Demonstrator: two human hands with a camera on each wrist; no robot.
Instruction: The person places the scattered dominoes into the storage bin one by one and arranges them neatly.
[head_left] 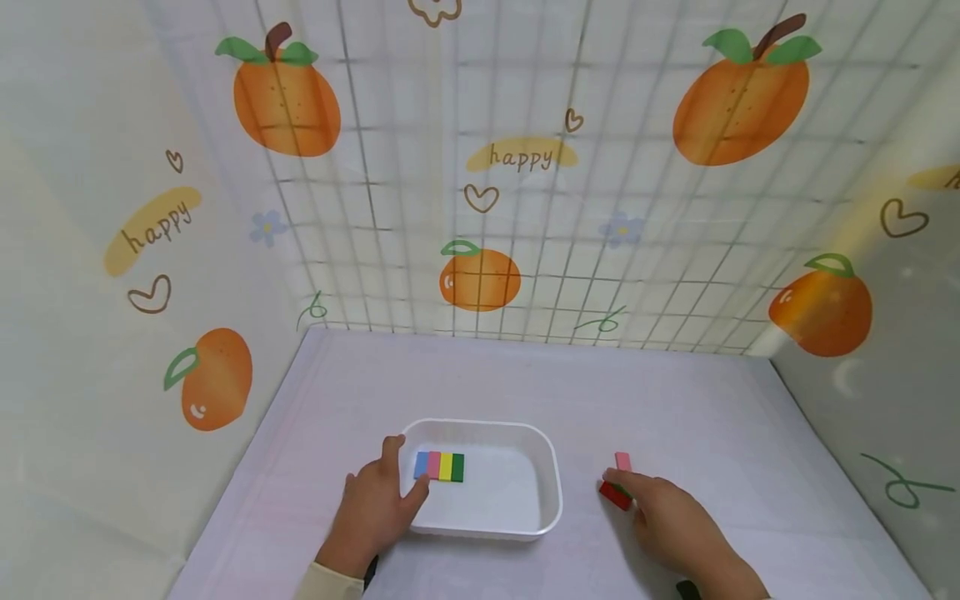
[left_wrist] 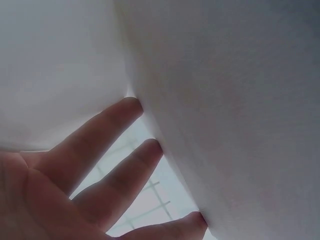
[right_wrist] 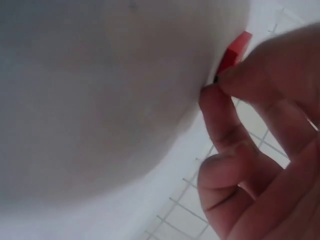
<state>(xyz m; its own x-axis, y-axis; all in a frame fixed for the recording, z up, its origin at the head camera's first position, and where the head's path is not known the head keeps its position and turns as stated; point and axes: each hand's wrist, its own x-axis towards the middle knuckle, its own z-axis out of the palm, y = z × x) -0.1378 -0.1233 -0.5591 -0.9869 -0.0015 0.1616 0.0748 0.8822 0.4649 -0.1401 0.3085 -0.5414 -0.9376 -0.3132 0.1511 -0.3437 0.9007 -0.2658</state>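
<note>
A white tray stands on the table. Inside it, at the left, blue, pink, yellow and green blocks lie side by side in a row. My left hand rests at the tray's left side, fingers spread, with the thumb over the rim. In the left wrist view, its straight fingertips touch the table. To the right of the tray, my right hand pinches at a red block. A green edge shows against the red block, partly hidden by the fingers. A pink block lies just beyond.
The table has a pale cloth surface. Light curtains with printed oranges and the word happy hang at the back and both sides, with a wire grid behind the rear one.
</note>
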